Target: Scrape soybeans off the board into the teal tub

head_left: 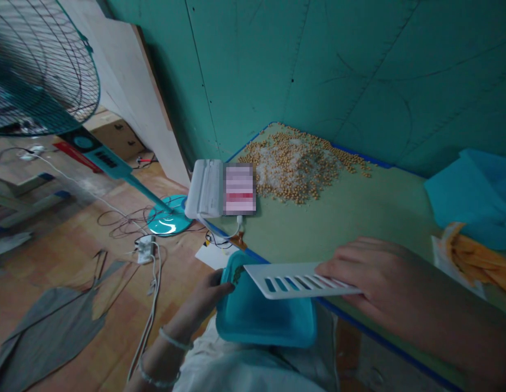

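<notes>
My left hand (pixel 212 294) grips the left rim of a blue plastic tray (pixel 269 329), thumb over the edge, with the tray above my lap at the table's front edge. A few small greenish-brown bits (pixel 237 274) show inside near my thumb. In my right hand (pixel 369 267) is a thin white slotted plastic sheet (pixel 287 270), pinched at its right end. It spans over the tray's upper part and hides some of the inside. Farther back on the table lies a pile of yellow beans (pixel 305 163) mixed with white grains.
A phone or small screen (pixel 239 189), blurred out, stands beside a white case (pixel 203 188) at the table's left corner. Right are a blue bin (pixel 473 196) and orange cloth (pixel 481 261). A fan (pixel 109 158), cables and a power strip (pixel 145 249) occupy the left floor.
</notes>
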Tool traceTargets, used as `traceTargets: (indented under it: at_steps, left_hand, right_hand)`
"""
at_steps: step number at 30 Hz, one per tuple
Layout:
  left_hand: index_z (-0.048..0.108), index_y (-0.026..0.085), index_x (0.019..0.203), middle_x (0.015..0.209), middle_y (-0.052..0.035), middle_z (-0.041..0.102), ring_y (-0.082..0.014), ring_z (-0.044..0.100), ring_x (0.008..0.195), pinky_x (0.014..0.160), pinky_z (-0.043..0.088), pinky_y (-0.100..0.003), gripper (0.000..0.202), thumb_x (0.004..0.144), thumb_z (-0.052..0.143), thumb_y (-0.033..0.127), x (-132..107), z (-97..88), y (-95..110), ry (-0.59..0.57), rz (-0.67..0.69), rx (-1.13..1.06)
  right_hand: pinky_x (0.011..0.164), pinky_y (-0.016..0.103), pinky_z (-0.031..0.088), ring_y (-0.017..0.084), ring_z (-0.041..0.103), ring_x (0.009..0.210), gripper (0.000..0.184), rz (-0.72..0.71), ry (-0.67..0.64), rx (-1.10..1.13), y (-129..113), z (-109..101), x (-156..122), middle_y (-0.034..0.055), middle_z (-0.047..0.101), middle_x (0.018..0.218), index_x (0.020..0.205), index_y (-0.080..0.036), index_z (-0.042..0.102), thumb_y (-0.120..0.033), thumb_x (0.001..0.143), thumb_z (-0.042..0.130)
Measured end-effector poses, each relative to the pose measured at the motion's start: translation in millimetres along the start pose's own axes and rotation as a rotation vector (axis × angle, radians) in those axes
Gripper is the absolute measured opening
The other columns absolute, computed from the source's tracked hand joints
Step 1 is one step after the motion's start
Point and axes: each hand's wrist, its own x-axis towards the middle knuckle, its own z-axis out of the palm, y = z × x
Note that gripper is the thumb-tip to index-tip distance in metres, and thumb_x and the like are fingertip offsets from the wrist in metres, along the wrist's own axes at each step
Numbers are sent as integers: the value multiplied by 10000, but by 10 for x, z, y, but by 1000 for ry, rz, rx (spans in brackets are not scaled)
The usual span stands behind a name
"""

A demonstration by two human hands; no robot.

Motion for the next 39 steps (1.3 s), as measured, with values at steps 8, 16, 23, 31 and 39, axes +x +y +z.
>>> traceTargets:
  at_steps: [8, 16, 23, 31, 39]
  left_hand:
    - [538, 118, 953, 657, -38, 708, -213, 658, 641, 644, 508, -328, 269, 690, 502, 79, 76, 17, -133, 32, -37, -248]
    - [617, 89, 939, 699, -85, 727, -217, 667, 614, 604, 516, -302, 256, 698, 537, 118, -43, 85, 2, -135, -74, -403]
    - [677, 106, 852, 732, -67, 725, -169, 652, 647, 646, 516, -260, 184, 734, 543, 150, -37, 91, 14, -268, -81, -502]
    - [701, 112, 785, 726, -60, 728, -149, 643, 648, 631, 504, -226, 186, 743, 536, 188, -59, 101, 23, -357, -96, -595]
    - [682, 126, 861, 797, -62, 727, -172, 648, 718, 719, 504, -286, 212, 789, 498, 204, 4, 1, 1, -406, -52, -547]
  right_hand:
    - [614, 245, 354, 123, 526, 651, 175, -1, -54, 90, 41, 34, -18, 6, 604, 709, 829, -207, 602, -113, 720, 501]
    - [604, 244, 356, 125, 526, 623, 129, -4, -35, 76, 36, 39, -13, 13, 609, 687, 812, -198, 603, -150, 745, 503]
    - [591, 257, 358, 137, 547, 638, 124, 16, -59, 130, 101, 67, -11, 9, 621, 719, 833, -215, 599, -267, 793, 493]
    - [622, 281, 363, 155, 558, 671, 128, 62, -85, 188, 96, 67, -4, 8, 627, 733, 833, -223, 599, -285, 796, 493]
    - [641, 276, 376, 148, 554, 704, 91, 110, -131, 241, 89, 36, -10, -11, 623, 781, 821, -253, 601, -249, 748, 548]
